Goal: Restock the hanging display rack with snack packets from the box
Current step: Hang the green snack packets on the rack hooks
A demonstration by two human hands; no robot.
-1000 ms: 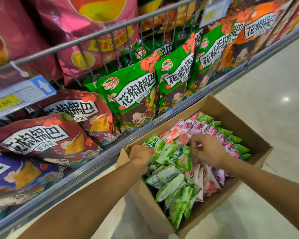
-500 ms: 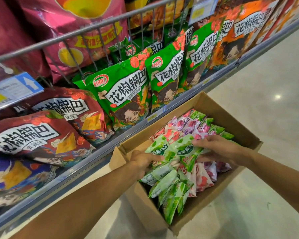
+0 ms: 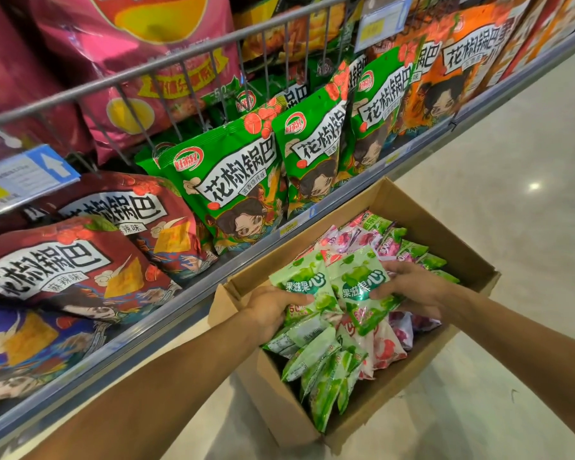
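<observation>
An open cardboard box (image 3: 452, 247) stands on the floor below the shelf, filled with several small green and pink snack packets. My left hand (image 3: 269, 310) grips a light green packet (image 3: 301, 283) by its lower left edge, thumb across its face. My right hand (image 3: 412, 290) holds a second light green packet (image 3: 362, 283) from the right side, fingers behind it and thumb on its front. Both packets are lifted a little above the pile, side by side and upright. More green packets (image 3: 322, 370) lie in the box's near end, pink ones (image 3: 356, 240) at the far end.
A metal shelf edge (image 3: 186, 300) runs diagonally above the box. On it stand large green snack bags (image 3: 233, 190), dark red bags (image 3: 63, 267) at the left and orange bags (image 3: 445, 71) at the right. A wire rail (image 3: 166, 64) carries price tags. Pale floor lies to the right.
Both hands were digging in the pile a second ago. They have gathered two green packets and raised them above the box, faces toward me. The view has shifted slightly closer.
</observation>
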